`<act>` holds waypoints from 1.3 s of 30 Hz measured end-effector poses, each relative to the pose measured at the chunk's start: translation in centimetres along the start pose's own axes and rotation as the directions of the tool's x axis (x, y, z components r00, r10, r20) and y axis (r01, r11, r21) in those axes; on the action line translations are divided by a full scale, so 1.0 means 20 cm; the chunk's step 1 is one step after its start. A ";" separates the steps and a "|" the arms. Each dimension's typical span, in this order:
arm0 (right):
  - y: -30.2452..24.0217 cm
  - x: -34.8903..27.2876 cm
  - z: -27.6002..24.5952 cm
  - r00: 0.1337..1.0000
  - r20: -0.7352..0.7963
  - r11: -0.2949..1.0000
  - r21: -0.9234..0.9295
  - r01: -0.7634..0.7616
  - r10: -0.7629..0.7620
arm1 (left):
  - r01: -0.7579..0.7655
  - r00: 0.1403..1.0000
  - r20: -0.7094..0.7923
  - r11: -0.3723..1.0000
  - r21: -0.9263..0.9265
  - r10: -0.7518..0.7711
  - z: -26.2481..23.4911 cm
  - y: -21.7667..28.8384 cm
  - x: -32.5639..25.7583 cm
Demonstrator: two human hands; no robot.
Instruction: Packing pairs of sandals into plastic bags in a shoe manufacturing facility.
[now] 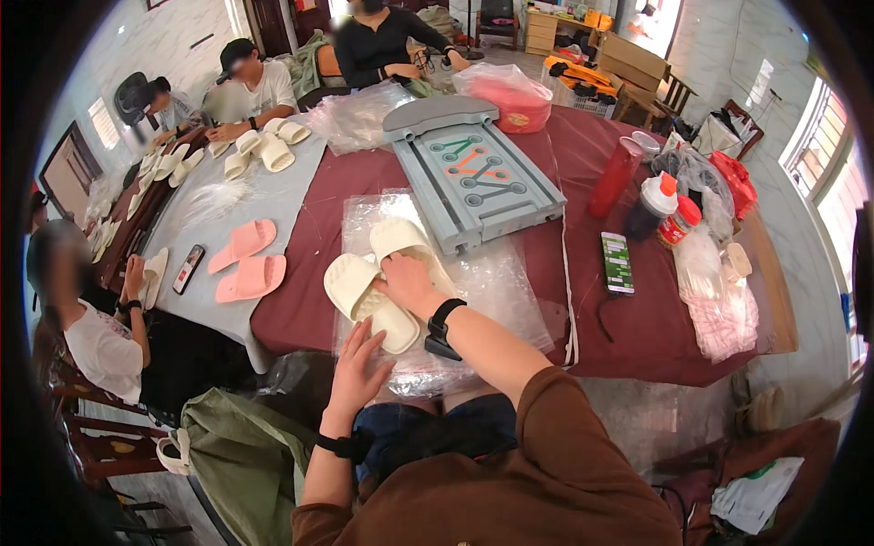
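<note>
A maroon-covered surface [309, 300] carries clear plastic sheets [496, 282], two cream slippers [378, 282], a grey plastic board [478, 177] (coloured grooves on top), a phone [616, 262] and bottles [657, 207].

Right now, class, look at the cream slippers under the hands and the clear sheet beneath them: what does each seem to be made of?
The cream slippers look like moulded foam or soft rubber: matte, thick-soled, one seamless piece with a ribbed strap, though which one can't be told. The clear sheet seems thin plastic film, probably bags: glossy, see-through, wrinkled, catching glare. The right hand presses on a slipper; the left hand lies flat on the film.
</note>
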State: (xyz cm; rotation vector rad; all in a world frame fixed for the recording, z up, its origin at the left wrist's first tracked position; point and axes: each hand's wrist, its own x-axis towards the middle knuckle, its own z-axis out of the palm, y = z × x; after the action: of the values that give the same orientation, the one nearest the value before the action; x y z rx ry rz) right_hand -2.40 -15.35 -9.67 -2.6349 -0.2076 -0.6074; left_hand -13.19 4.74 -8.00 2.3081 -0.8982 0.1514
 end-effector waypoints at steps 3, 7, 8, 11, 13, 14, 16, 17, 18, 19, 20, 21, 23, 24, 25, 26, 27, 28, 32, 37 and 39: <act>-0.01 0.02 0.01 1.000 0.011 0.988 0.150 0.026 -0.028 | 0.035 0.999 0.003 0.999 -0.031 -0.035 -0.02 0.01 -0.02; -0.04 -0.04 -0.19 0.991 -0.128 0.957 0.291 -0.011 0.050 | 0.058 0.993 -0.090 0.989 -0.134 -0.070 -0.16 0.07 0.01; -0.02 -0.09 -0.28 0.976 -0.208 0.955 0.297 0.001 0.064 | 0.045 0.997 -0.057 0.997 -0.066 -0.049 -0.19 0.06 0.03; 0.05 -0.28 -0.50 0.885 -0.258 0.727 0.676 -0.121 0.388 | -0.028 0.996 -0.080 0.999 0.044 0.032 -0.25 0.06 0.17; 0.09 -0.40 -0.60 0.832 -0.140 0.510 0.839 -0.188 0.537 | -0.241 0.968 -0.048 0.965 0.107 0.247 -0.24 0.04 0.27; 0.19 -0.48 -0.65 0.853 -0.098 0.537 0.812 -0.228 0.512 | -0.242 0.967 -0.062 0.965 0.101 0.249 -0.19 0.05 0.31; 0.17 -0.56 -0.72 0.846 -0.134 0.512 0.840 -0.179 0.516 | -0.372 0.926 0.086 0.927 0.051 0.367 -0.11 0.01 0.38; 0.15 -0.59 -0.75 0.830 -0.168 0.476 0.870 -0.130 0.532 | -0.369 0.928 0.076 0.928 0.058 0.364 -0.07 -0.02 0.38; 0.15 -0.63 -0.77 0.836 -0.168 0.477 0.870 -0.123 0.522 | -0.373 0.913 0.225 0.920 0.120 0.341 -0.02 -0.05 0.37; 0.17 -0.67 -0.80 0.820 -0.194 0.513 0.848 -0.136 0.538 | -0.398 0.873 0.371 0.902 0.168 0.316 0.05 -0.08 0.37; 0.19 -0.71 -0.81 0.807 -0.212 0.539 0.829 -0.150 0.551 | -0.415 0.874 0.352 0.892 0.179 0.336 0.09 -0.11 0.33; 0.19 -0.73 -0.83 0.809 -0.212 0.539 0.829 -0.148 0.549 | -0.414 0.875 0.349 0.892 0.182 0.334 0.14 -0.13 0.29; 0.21 -0.78 -0.85 0.778 -0.208 0.486 0.862 -0.141 0.593 | -0.409 0.891 0.295 0.891 0.196 0.344 0.16 -0.12 0.26; 0.26 -0.81 -0.84 0.776 -0.199 0.477 0.867 -0.146 0.599 | -0.410 0.890 0.297 0.891 0.195 0.345 0.16 -0.12 0.23; 0.26 -0.82 -0.85 0.775 -0.196 0.474 0.868 -0.147 0.600 | -0.397 0.900 0.281 0.893 0.211 0.334 0.16 -0.11 0.21; 0.27 -0.83 -0.85 0.772 -0.218 0.505 0.850 -0.151 0.597 | -0.383 0.909 0.266 0.895 0.228 0.321 0.15 -0.09 0.18; 0.26 -0.84 -0.86 0.770 -0.239 0.536 0.830 -0.154 0.592 | -0.381 0.909 0.268 0.896 0.229 0.318 0.15 -0.08 0.14; 0.24 -0.85 -0.87 0.763 -0.223 0.516 0.841 -0.164 0.606 | -0.353 0.921 0.264 0.903 0.246 0.288 0.14 -0.07 0.09; 0.18 -0.87 -0.89 0.769 -0.219 0.494 0.858 -0.142 0.601 | -0.147 0.972 0.220 0.947 0.286 0.085 0.05 -0.04 -0.11; 0.04 -0.86 -0.89 0.855 -0.298 0.545 0.838 0.021 0.425 | 0.047 0.992 0.091 0.912 0.407 -0.092 0.01 0.01 -0.06; -0.04 -0.81 -0.89 0.907 -0.300 0.633 0.773 0.049 0.295 | 0.211 0.956 0.095 0.875 0.436 -0.278 0.03 0.07 0.08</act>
State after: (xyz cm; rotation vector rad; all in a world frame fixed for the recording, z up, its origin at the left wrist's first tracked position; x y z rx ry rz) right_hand -23.93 -23.19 -2.02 -1.6242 -0.1115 -0.7809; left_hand -13.03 2.68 -7.15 2.8527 -0.6827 0.0597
